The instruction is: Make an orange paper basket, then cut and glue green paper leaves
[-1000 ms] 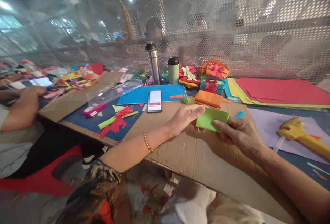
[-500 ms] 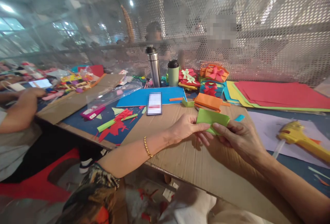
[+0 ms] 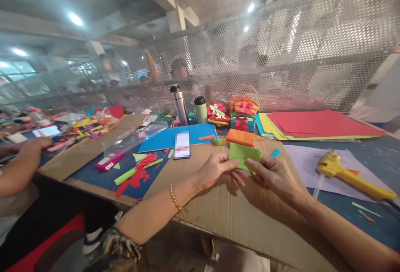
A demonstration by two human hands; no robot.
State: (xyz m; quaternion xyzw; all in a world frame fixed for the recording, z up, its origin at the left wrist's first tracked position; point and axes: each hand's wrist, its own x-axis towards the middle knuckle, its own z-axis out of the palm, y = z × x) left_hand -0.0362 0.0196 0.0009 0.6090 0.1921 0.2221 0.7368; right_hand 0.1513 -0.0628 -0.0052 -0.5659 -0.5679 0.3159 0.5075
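Note:
A folded piece of green paper (image 3: 245, 156) is held above the cardboard sheet (image 3: 215, 205). My left hand (image 3: 220, 168) pinches its left side, thumb in front. At its lower right, my right hand (image 3: 275, 174) grips it with the thumb on the front face. Just behind the hands lie an orange folded paper piece (image 3: 240, 137) and a small green folded strip (image 3: 218, 140). A yellow glue gun (image 3: 346, 174) rests on light purple paper (image 3: 300, 159) to the right of my right hand.
A phone (image 3: 181, 144) lies by a blue board (image 3: 156, 137). Behind stand a steel flask (image 3: 180, 107), a green cup (image 3: 200, 111) and paper boxes with bows (image 3: 243, 113). Red sheets (image 3: 312, 124) are stacked at right. Red scraps (image 3: 137, 180) and another person's arm (image 3: 18, 163) are at left.
The view has tilted up and shifted a little, so the table items appear lower and further left. Both hands still hold the green paper in much the same way.

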